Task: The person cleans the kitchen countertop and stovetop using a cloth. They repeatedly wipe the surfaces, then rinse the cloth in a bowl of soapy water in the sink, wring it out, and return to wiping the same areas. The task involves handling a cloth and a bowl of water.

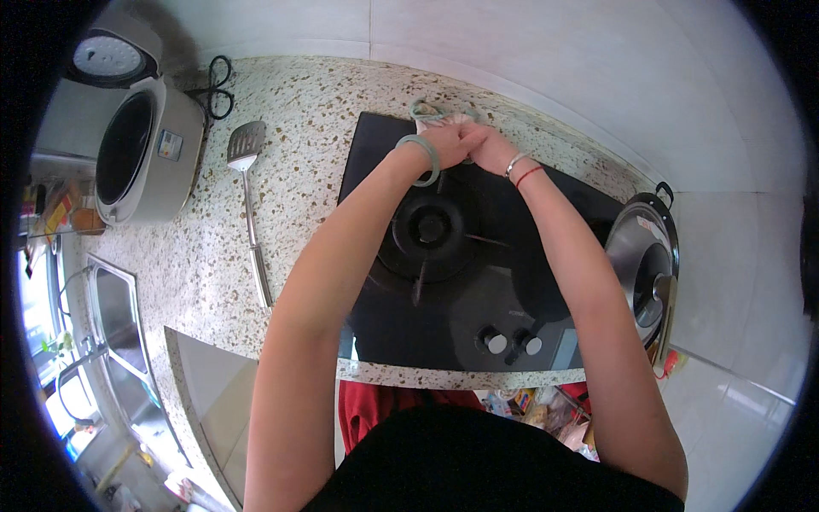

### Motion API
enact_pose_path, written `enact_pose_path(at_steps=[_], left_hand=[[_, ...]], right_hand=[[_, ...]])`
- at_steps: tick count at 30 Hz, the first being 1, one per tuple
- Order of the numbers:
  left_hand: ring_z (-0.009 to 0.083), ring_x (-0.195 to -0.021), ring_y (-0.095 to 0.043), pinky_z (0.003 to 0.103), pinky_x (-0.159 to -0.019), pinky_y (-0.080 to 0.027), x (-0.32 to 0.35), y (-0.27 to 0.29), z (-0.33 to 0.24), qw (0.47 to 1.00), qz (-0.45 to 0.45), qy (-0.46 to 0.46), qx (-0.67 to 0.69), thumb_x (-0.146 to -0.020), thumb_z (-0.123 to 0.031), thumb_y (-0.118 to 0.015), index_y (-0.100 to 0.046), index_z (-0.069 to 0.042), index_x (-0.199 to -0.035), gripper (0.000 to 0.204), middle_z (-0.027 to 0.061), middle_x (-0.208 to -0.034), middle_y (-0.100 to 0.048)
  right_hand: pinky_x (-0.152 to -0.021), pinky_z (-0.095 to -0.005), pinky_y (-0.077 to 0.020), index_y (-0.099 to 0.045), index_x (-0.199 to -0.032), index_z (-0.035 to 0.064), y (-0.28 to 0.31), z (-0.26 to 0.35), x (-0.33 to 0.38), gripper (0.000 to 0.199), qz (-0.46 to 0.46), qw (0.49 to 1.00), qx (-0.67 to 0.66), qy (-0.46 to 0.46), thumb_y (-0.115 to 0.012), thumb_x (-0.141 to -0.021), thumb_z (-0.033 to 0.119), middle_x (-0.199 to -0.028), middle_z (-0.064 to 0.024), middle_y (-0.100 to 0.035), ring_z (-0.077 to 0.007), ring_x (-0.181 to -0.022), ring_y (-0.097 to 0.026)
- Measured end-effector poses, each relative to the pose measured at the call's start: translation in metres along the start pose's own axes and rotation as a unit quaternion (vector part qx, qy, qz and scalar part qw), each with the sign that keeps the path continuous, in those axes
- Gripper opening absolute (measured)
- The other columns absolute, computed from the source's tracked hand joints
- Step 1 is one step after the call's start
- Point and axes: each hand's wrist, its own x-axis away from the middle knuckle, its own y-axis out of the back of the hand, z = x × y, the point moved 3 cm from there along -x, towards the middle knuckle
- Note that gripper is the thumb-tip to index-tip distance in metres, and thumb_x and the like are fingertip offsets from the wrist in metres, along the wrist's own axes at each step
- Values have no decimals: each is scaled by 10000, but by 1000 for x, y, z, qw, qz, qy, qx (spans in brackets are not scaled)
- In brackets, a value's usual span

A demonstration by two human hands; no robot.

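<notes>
Both my arms reach across a black glass gas hob (461,316) to its far edge. There, a pale cloth with a greenish border (429,113) lies bunched against the hob and the speckled counter behind it. My left hand (443,143), below a pale green bangle, is closed on this cloth. Touching it, my right hand (490,149) presses on the same cloth, its fingers bent and partly hidden. A silver bracelet and a red string circle the right wrist. Just nearer to me than my hands is the round burner (431,226) with its thin metal supports.
Left of the hob, a slotted metal spatula (250,205) lies on the counter. Farther left stand an open rice cooker (175,175), black-handled scissors (220,90) and a sink (124,316). A lidded pan (638,256) is at the right, by the tiled wall. Two knobs (513,343) sit at the hob's front.
</notes>
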Motion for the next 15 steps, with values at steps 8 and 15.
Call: enact_pose_path(at_steps=[8,15], left_hand=[[349,-1180,-505,448,-1025,-334,-30,-33,-48,980,163,66,-93,-885,-672,-238,-631,-41,-1150,789,211,-1220,-575],[366,-1102,-549,410,-933,-430,-55,-20,-79,983,140,-83,-89,-922,-544,-375,-492,-19,-1284,648,264,-1180,-567]], right_hand=[[-762,-400,-516,-628,-978,37,-20,17,87,258,-232,971,25,-46,-666,-746,143,-914,-181,-638,-344,-904,-604],[-638,-315,-488,-641,-902,-4,-3,-35,104,260,-398,765,-459,-213,-694,-814,235,-763,-73,-644,-225,-653,-615]])
